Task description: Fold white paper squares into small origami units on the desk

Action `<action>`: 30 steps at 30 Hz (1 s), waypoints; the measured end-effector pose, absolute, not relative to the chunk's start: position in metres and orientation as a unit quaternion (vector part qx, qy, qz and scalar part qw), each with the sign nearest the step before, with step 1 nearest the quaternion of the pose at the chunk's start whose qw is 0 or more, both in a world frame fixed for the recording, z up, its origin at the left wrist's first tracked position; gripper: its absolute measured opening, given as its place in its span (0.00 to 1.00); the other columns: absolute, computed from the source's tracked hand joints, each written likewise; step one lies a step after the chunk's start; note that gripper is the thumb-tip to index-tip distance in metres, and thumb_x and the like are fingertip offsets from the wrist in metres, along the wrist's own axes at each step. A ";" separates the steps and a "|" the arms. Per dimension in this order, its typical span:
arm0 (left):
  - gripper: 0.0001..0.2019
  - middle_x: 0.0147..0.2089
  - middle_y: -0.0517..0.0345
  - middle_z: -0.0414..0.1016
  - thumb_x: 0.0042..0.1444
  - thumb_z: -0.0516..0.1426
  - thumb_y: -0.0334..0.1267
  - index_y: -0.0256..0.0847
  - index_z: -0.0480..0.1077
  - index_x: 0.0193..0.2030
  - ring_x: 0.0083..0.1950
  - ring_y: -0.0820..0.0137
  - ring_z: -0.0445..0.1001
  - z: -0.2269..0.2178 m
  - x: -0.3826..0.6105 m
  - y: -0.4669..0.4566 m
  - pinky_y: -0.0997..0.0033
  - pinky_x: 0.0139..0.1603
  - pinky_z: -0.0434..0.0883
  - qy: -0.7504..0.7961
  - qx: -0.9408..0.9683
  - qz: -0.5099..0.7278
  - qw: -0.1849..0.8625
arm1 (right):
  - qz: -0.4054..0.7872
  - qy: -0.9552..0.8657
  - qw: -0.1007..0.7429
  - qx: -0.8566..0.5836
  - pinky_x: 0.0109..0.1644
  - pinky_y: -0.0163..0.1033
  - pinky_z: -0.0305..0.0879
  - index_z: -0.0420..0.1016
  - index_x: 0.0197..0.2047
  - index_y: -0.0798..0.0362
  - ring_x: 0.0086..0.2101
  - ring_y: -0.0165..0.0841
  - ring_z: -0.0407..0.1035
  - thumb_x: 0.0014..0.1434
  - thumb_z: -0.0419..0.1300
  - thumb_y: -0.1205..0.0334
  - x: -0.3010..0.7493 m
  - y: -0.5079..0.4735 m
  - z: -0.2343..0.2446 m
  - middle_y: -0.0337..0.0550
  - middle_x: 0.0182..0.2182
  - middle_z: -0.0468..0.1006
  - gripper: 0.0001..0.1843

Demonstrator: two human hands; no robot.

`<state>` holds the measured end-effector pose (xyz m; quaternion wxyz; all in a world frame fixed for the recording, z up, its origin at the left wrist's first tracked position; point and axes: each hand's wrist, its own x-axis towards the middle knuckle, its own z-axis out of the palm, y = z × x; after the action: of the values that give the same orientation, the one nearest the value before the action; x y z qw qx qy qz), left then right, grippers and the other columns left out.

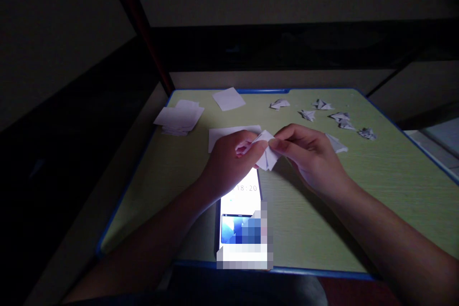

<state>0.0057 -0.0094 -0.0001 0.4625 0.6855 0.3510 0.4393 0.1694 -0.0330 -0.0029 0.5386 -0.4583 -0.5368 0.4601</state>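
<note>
Between my two hands, above the middle of the table, is a small folded white paper (267, 158) with pointed flaps. My left hand (229, 155) pinches its left side, thumb lying on top. My right hand (310, 150) grips the upper right edge between thumb and fingertips. Just below my left hand lies a phone (240, 203) with its screen lit bright. Behind my left hand a white sheet of paper (219, 136) rests on the table, partly covered. A folded paper piece (336, 143) shows past the knuckles of my right hand.
The pale table (380, 210) has a blue edge. At its far left sits a stack of white paper squares (179, 117), with a single paper square (229, 99) near the back edge. Several folded paper shapes (322, 104) are scattered at the back right. The surroundings are dark.
</note>
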 end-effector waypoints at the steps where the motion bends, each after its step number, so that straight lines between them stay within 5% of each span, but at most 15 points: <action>1: 0.04 0.25 0.60 0.73 0.53 0.57 0.34 0.37 0.69 0.29 0.25 0.77 0.72 0.001 0.005 -0.009 0.81 0.22 0.70 0.348 0.677 0.452 0.465 | 0.459 -0.534 0.544 -0.457 0.27 0.36 0.53 0.74 0.25 0.52 0.23 0.26 0.61 0.53 0.65 0.64 0.170 -0.033 -0.003 0.34 0.20 0.71 0.06; 20: 0.05 0.22 0.61 0.72 0.49 0.57 0.35 0.37 0.67 0.25 0.21 0.76 0.71 0.005 0.000 -0.006 0.79 0.20 0.70 0.390 0.648 0.438 0.486 | 0.511 -0.530 0.512 -0.442 0.32 0.35 0.60 0.77 0.31 0.53 0.27 0.28 0.66 0.56 0.64 0.55 0.173 -0.031 0.001 0.38 0.26 0.75 0.09; 30: 0.06 0.32 0.57 0.77 0.52 0.56 0.33 0.38 0.71 0.38 0.31 0.74 0.75 0.000 -0.002 -0.006 0.76 0.29 0.72 0.371 0.717 0.453 0.379 | 0.480 -0.537 0.490 -0.491 0.25 0.34 0.55 0.69 0.24 0.54 0.22 0.26 0.61 0.51 0.65 0.56 0.163 -0.034 0.000 0.35 0.19 0.69 0.13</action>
<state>-0.0021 -0.0062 0.0001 0.3793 0.7165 0.3713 0.4526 0.1631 -0.0341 0.0000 0.4896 -0.4912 -0.5374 0.4798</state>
